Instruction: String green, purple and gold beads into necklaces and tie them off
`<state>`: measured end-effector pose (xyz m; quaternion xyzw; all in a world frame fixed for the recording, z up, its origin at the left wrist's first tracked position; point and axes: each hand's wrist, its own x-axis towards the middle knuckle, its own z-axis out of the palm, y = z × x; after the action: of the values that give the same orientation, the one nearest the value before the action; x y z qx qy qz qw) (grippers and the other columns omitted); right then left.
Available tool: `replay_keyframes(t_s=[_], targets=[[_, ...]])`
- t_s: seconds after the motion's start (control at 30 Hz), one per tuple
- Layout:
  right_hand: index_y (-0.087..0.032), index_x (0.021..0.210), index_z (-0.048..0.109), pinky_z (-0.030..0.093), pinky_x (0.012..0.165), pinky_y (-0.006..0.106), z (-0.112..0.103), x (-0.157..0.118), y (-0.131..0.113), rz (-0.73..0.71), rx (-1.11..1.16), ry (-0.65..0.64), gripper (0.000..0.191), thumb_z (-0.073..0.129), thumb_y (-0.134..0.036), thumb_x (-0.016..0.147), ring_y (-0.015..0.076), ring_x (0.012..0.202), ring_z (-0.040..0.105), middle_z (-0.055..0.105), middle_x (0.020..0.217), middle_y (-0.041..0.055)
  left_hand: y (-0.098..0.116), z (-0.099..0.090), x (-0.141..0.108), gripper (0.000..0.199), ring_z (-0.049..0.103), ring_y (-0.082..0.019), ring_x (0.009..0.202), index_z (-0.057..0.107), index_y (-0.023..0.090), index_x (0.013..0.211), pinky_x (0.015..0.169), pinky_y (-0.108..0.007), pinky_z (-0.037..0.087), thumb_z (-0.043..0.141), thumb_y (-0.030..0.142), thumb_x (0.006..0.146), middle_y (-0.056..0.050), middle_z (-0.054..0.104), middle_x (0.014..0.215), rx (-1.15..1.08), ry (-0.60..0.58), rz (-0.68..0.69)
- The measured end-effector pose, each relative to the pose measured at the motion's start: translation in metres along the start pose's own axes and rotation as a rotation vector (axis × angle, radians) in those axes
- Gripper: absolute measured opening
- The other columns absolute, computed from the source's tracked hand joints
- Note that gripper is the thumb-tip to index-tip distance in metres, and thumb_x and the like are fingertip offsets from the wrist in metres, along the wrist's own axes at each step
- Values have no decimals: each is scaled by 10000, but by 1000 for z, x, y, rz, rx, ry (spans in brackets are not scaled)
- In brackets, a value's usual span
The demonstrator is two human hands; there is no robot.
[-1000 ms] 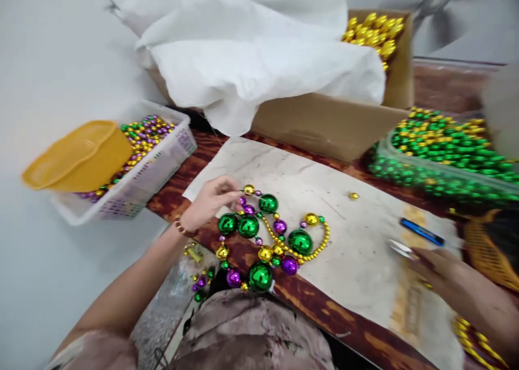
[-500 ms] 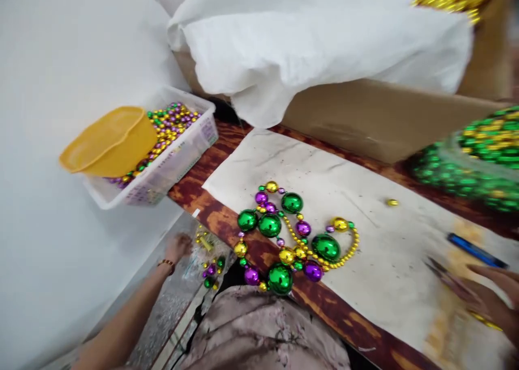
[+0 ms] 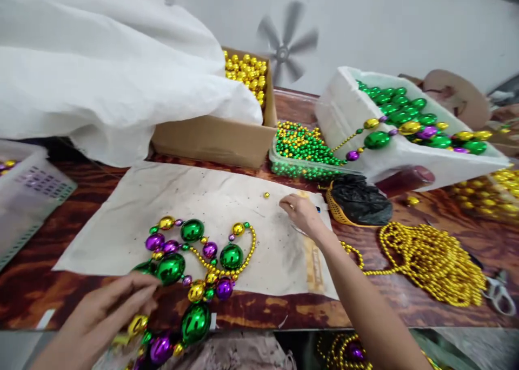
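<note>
A beaded necklace (image 3: 170, 267) with large green, purple and gold beads and a chain of small gold beads lies over the table's front edge. My left hand (image 3: 109, 305) is at its left side, fingers extended and slightly apart, the tips beside a big green bead; its thumb is mostly hidden. Over the right part of the white cloth (image 3: 121, 202), my right hand (image 3: 298, 210) has its fingers curled together in a pinch. What they hold, if anything, is too small to make out. A loose gold bead (image 3: 266, 195) lies left of that hand.
Behind the cloth stand a cardboard box (image 3: 214, 143) of gold beads, a clear tub (image 3: 300, 170) of green and gold beads and a white foam box (image 3: 405, 156). Gold bead strands (image 3: 438, 262) and scissors (image 3: 501, 297) lie right. A fan (image 3: 283, 52) spins behind.
The view has swung right. My left hand has come up from below the table edge to the necklace. My right hand has moved toward the loose gold bead, away from the pointed tool it was at.
</note>
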<state>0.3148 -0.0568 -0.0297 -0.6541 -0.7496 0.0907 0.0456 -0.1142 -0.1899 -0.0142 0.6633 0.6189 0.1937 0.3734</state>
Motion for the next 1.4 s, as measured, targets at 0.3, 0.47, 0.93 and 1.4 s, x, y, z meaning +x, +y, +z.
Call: replay_keyframes(t_s=[0.3, 0.47, 0.93, 1.4], targets=[[-120, 1030, 697, 436, 782, 267, -20, -6, 71, 186, -203, -55, 291, 438, -64, 909, 217, 951, 639, 689, 1053, 148, 81, 70, 122, 365, 605, -328, 1022, 666, 210, 1105, 884, -451, 406, 528, 465, 883, -118, 720, 1053, 551, 41, 417], [-109, 985, 688, 429, 808, 304, 4, -6, 76, 91, -196, -102, 246, 501, -30, 846, 257, 961, 595, 668, 1002, 152, 100, 83, 131, 375, 601, -333, 1038, 625, 169, 1125, 872, -429, 363, 581, 455, 886, -129, 722, 1045, 677, -118, 300], [-143, 1067, 588, 401, 817, 342, 11, -9, 58, 23, -39, 64, 214, 444, -95, 917, 252, 915, 558, 632, 1002, 133, 109, 102, 141, 223, 657, -272, 940, 584, 206, 1021, 724, -318, 412, 513, 390, 918, -91, 696, 1040, 533, -276, 140], [-171, 1028, 602, 440, 806, 295, 38, -8, -28, -360, 820, -224, 153, 464, -190, 965, 183, 869, 576, 648, 948, 46, 86, 98, 139, 344, 689, -192, 934, 564, 195, 972, 903, -320, 484, 763, 335, 729, -46, 712, 1008, -673, -288, -108]])
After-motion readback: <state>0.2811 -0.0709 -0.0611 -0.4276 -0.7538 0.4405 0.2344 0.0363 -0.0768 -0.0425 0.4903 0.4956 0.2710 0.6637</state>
